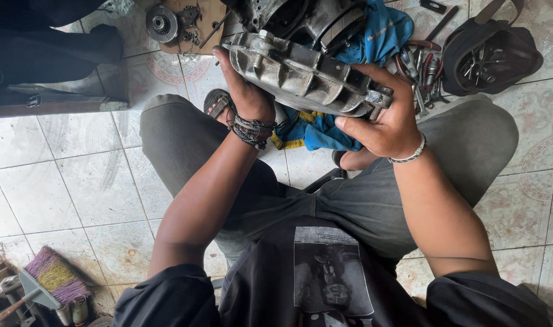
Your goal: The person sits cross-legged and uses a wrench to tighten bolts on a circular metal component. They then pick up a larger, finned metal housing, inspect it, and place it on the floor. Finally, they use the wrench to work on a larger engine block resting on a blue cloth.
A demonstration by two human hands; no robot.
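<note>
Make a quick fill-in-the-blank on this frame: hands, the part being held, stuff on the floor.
1. Both hands grip a grey metal ____ cover.
2. The left hand holds the cover's left end; its wrist wears dark braided ____.
3. Under the cover lies a ____ cloth with yellow trim.
4. The black bag on the tiled floor beyond the right hand holds ____.

Missing words: engine; bracelets; blue; tools

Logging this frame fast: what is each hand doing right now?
Left hand: closed on the left end of the metal engine cover.
Right hand: closed on the cover's right end.
</note>
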